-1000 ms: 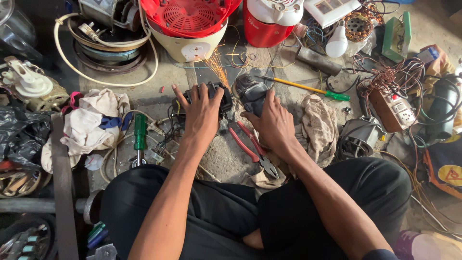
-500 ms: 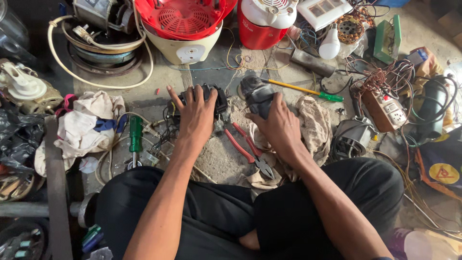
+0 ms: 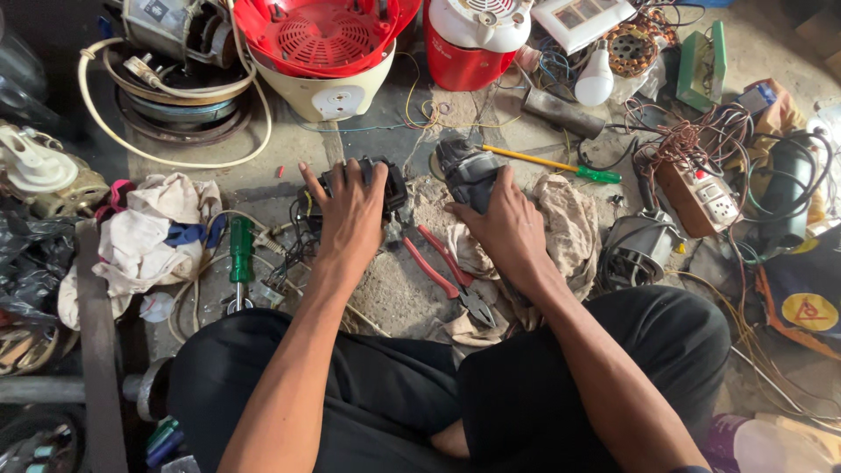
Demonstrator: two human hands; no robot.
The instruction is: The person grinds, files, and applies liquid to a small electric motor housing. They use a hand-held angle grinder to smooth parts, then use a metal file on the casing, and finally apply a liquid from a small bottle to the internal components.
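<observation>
Item one: your left hand [image 3: 350, 215], palm down and fingers spread, pressed over a black motor part [image 3: 363, 186] on the concrete floor [image 3: 385, 289]; the fingers curl over its far edge, so the hand grips it rather than hovers. Thin wires [image 3: 293, 245] trail from this part toward your left knee.

Item two: your right hand [image 3: 506, 223], closed over the near end of a dark grey housing [image 3: 469, 171] that stands just right of the black part. The two hands are apart, each clamped on its own piece, with a bare strip of dusty floor between them.

Item three: red-handled pliers [image 3: 447, 276], lying on the floor between your wrists, jaws toward you, touched by neither hand.

Item four: a dirty beige rag [image 3: 569, 232] under and beside your right forearm.

Item five: a yellow-shafted screwdriver with a green handle [image 3: 561, 166], lying flat just beyond the grey housing.

Item six: a second screwdriver, green-handled [image 3: 241, 254], upright in the tangle left of your left hand (its tip is hidden among cable).

Item seven: a red fan grille on a cream base [image 3: 324, 52], at the far edge, well apart from both hands.

Item eight: a white bulb [image 3: 596, 81], far right of centre.
</observation>
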